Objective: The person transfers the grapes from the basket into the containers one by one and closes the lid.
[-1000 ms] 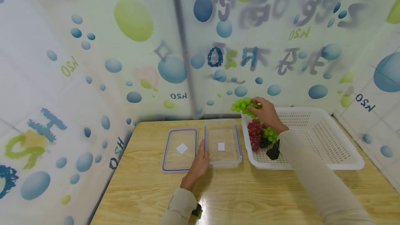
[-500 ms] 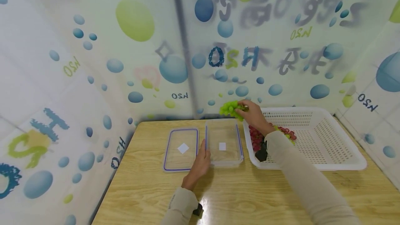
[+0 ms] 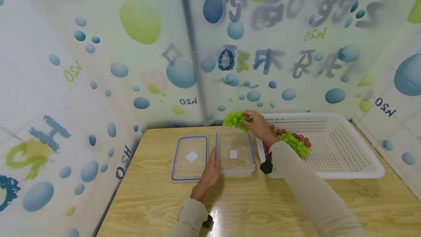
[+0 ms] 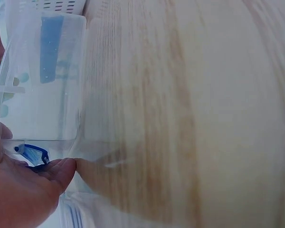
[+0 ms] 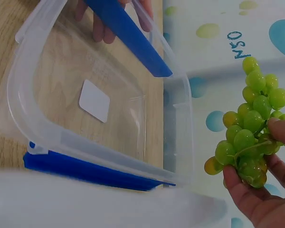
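Note:
A bunch of green grapes is pinched in my right hand, its stem among the fingers and thumb. It hangs above the far part of a clear plastic container with blue locking flaps. My left hand holds the container's left side at the rim, fingers around a blue flap. A small white square shows at the container's bottom. To the right, a white plastic basket holds more green grapes and red grapes, partly hidden by my right sleeve.
A clear lid with a blue seal lies left of the container, a white square on it. All stand on a wooden table. A patterned wall rises behind the table's far edge.
My right hand has carried the green grapes leftward and slightly down, from over the basket's left edge to above the container. My left hand keeps its place on the container.

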A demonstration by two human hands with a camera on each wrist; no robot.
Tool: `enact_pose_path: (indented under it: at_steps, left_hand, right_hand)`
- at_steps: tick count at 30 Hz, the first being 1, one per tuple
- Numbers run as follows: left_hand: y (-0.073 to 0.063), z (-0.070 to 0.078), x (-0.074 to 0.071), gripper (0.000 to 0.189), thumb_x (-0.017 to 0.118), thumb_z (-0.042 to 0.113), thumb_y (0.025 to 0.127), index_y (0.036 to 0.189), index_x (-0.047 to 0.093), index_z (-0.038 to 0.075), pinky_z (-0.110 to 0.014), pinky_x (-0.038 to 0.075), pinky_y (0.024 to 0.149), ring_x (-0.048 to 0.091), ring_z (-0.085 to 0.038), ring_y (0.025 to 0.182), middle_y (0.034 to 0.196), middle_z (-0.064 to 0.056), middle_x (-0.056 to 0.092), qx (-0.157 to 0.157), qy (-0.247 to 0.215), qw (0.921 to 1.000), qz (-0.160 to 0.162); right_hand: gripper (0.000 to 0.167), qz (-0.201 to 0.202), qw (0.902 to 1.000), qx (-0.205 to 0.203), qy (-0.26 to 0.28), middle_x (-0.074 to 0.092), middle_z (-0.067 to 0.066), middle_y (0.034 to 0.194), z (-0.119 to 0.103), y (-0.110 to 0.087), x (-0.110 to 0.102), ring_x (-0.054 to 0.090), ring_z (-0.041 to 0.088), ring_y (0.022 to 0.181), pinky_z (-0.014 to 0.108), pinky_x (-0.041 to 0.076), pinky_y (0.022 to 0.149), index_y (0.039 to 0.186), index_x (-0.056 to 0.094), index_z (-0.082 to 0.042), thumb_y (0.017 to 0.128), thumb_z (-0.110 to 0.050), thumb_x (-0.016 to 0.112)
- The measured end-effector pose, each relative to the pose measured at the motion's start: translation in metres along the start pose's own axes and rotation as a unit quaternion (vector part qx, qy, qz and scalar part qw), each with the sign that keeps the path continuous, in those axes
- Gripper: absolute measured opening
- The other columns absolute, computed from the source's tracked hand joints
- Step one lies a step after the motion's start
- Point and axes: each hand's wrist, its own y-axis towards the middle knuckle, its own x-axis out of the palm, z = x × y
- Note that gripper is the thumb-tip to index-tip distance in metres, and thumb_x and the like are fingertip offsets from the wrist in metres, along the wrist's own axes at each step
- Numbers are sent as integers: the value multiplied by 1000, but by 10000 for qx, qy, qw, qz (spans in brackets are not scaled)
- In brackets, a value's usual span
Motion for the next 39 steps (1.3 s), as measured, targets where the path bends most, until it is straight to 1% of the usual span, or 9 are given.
enact_pose_path:
  at_steps: [6,11,19,25,27,32,35,39]
  left_hand:
    - [1,0,0,55,25,11,107,154,8,-11,-57,16,120,16,-45,148,159,-33,14,31,25,10000,35]
    - [0,-1,-1,55,25,11,107,154,8,-11,-57,16,120,17,-46,148,159,-33,15,37,-30,10000,20]
    - [0,-2,0,55,24,10,107,154,7,-12,-58,17,119,17,-47,147,158,-35,14,85,-43,10000,-16]
    - [-2,2,-1,56,25,14,108,155,5,-9,-57,17,119,15,-43,149,161,-31,12,-56,-142,9999,-70]
    - [-2,2,-1,56,24,15,109,156,4,-8,-55,17,120,14,-42,149,161,-29,11,-92,-133,9998,-84]
    - [-2,4,-1,56,23,14,109,156,4,-9,-55,16,120,14,-42,149,161,-30,11,-69,-115,9999,-82]
    - [-1,3,-1,56,24,14,109,155,4,-9,-54,17,120,15,-42,149,161,-30,11,-58,-75,9999,-80]
    - [0,3,-1,56,24,13,108,155,5,-9,-55,17,120,15,-42,149,161,-31,12,-30,-59,10000,-73]
  right_hand:
    - [35,100,9998,-135,-69,59,22,132,0,0,9,55,39,122,55,45,101,129,62,-1,97,-15,64]
    - [32,38,9999,-62,-116,61,22,131,-1,1,18,55,39,123,54,43,105,125,63,1,97,-14,64]
    - [31,-5,9995,106,-309,63,22,129,-2,0,31,57,38,120,52,45,102,124,64,1,95,-11,66]
    - [30,40,9994,-50,-328,65,22,124,-6,-4,36,60,38,113,53,48,96,123,66,2,95,-9,65]
    - [30,24,9995,-33,-302,65,21,123,-6,-5,39,61,36,111,52,49,95,123,66,1,95,-10,65]
    - [28,56,9995,128,-288,66,19,121,-4,-5,45,61,34,110,50,50,93,121,67,-1,95,-11,66]
    - [27,87,9991,225,-362,66,19,121,-3,-5,48,61,34,110,51,50,94,119,67,-2,94,-11,66]
    - [28,83,9984,368,-418,65,20,121,-5,-5,52,61,35,111,51,50,94,121,67,-1,94,-11,66]
